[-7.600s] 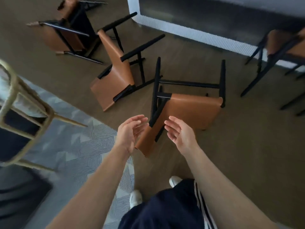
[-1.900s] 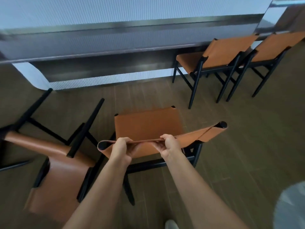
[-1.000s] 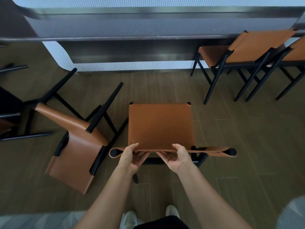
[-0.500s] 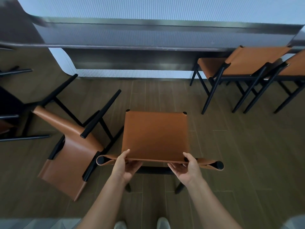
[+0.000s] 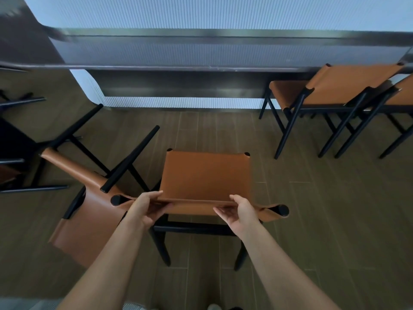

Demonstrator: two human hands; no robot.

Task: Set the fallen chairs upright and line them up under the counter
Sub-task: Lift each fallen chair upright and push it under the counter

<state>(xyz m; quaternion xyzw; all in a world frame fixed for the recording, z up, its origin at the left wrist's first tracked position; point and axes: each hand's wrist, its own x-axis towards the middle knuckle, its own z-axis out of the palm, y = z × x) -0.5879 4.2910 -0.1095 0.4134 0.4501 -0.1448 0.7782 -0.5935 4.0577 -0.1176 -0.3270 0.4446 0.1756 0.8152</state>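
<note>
An upright chair (image 5: 205,175) with a tan leather seat and black frame stands in the middle of the floor, facing the counter (image 5: 201,52). My left hand (image 5: 145,209) and my right hand (image 5: 240,214) each pinch the top edge of its backrest, thumbs on top and fingers underneath. A fallen chair (image 5: 89,215) of the same kind lies on its side just to the left, its legs pointing at the counter, one leg tip close to the backrest I hold. Two upright chairs (image 5: 335,86) (image 5: 402,95) stand at the counter on the right.
Another fallen chair (image 5: 13,153), mostly cut off, lies at the far left edge. The counter's ribbed white base (image 5: 178,102) runs along the wood floor (image 5: 324,220). A strip of floor lies between the held chair and the counter base.
The chair that lay on the floor now stands upright facing the counter. In the last half second my fingers closed on its backrest; the chair itself barely moved.
</note>
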